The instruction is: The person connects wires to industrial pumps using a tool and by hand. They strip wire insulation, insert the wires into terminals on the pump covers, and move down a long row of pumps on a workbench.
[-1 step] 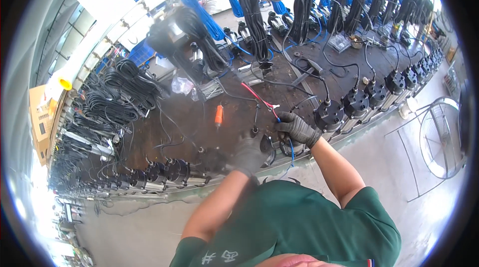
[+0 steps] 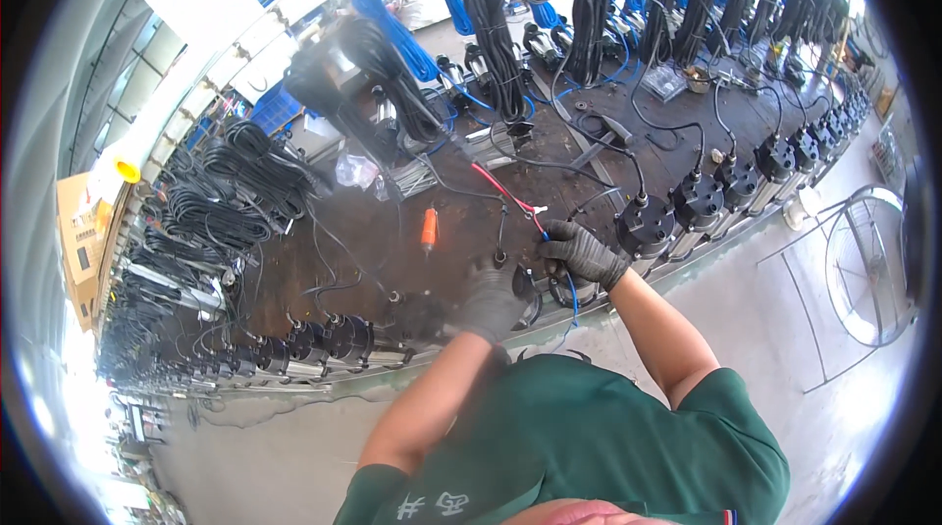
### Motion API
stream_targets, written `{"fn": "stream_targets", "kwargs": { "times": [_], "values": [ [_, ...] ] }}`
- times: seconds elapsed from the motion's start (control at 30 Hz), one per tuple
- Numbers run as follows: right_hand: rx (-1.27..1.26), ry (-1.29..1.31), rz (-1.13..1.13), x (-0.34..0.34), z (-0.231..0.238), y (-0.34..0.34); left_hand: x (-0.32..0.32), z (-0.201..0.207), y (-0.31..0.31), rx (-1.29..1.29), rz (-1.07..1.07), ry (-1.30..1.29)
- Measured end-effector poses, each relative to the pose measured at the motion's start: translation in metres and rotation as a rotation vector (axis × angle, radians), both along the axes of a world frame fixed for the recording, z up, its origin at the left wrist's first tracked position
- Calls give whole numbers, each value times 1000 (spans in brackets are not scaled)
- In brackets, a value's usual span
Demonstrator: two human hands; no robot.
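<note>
My right hand [image 2: 584, 252], in a dark grey glove, pinches a blue wire [image 2: 573, 297] whose loose end hangs below it. Beside its fingertips, a red wire [image 2: 491, 178] runs in from the upper left to a joint with a pale sleeve [image 2: 536, 210]. My left hand [image 2: 494, 299], gloved too, is curled beside a black cable [image 2: 503, 226] that rises from a round fitting [image 2: 500, 256]. Haze covers part of this hand, and what its fingers hold is hidden. An orange-handled tool [image 2: 429, 230] lies on the dark workbench [image 2: 378, 260] left of the wires.
Black motor units [image 2: 646, 223] line the bench's near edge on both sides. Coiled black cables [image 2: 494, 39] and blue cables [image 2: 394, 34] hang along the back. More black coils [image 2: 257, 167] lie piled at left. A round fan [image 2: 863, 265] stands on the floor at right.
</note>
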State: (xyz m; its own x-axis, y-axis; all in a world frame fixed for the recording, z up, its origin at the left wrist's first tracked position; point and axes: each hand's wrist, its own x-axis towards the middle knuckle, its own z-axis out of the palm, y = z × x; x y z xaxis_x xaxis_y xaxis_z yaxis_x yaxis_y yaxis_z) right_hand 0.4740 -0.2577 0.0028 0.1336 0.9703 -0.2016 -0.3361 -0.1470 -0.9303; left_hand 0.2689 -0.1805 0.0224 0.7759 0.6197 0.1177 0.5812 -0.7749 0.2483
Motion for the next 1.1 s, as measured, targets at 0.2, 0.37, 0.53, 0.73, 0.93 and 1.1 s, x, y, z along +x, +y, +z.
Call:
{"fn": "stream_targets", "kwargs": {
  "times": [0.2,0.37,0.53,0.73,0.93,1.1],
  "values": [
    [8,-117,35,-5,10,-2,17,-1,22,-58,-59,229],
    [-58,-263,49,-4,6,1,-10,-4,54,-71,-364,102],
    [-5,-238,54,-2,-9,7,-12,6,53,21,-455,125],
    [79,-145,2,-4,-15,8,4,1,40,77,-205,218],
    [55,-36,-7,-8,-3,-2,21,6,32,81,-54,294],
    [87,-88,-113,-9,-3,-8,21,-16,35,121,-92,160]
  ]
}}
